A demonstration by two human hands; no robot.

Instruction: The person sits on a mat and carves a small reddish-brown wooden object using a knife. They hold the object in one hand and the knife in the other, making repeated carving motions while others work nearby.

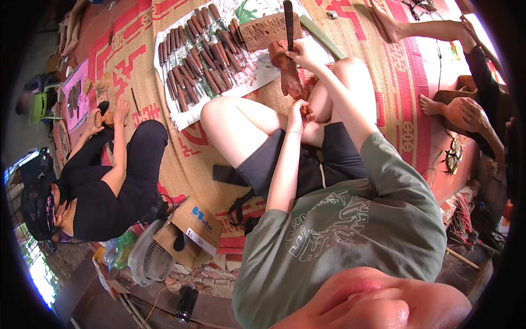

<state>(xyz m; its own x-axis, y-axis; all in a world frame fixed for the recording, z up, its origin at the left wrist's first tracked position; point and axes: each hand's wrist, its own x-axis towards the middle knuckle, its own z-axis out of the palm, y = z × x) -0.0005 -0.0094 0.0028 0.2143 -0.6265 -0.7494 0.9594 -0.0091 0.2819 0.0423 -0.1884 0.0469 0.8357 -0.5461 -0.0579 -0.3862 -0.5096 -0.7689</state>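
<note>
My right hand (pixel 303 56) is closed at the lower end of a long, dark stick-like tool (pixel 289 24), which points away from me. Beside and under its fingers is a chunky reddish-brown piece of carved wood (pixel 290 81), lying lengthwise towards my lap. Nearer to me, between my bare legs, my left hand (pixel 298 116) has its fingers curled round a small reddish-brown piece (pixel 308 112); its shape is mostly hidden. A pitted wooden block (pixel 270 32) lies just beyond the carved wood. To its left, many wooden-handled carving tools (pixel 205 60) lie in rows on a white cloth (pixel 174 114).
A patterned red and straw mat (pixel 402 90) lies under me. A green strip (pixel 322 37) is at the block's right. By my left knee lie a phone (pixel 228 175) and a cardboard box (pixel 198 223). One person (pixel 104 186) works at left; another person's leg (pixel 433 30) stretches in at right.
</note>
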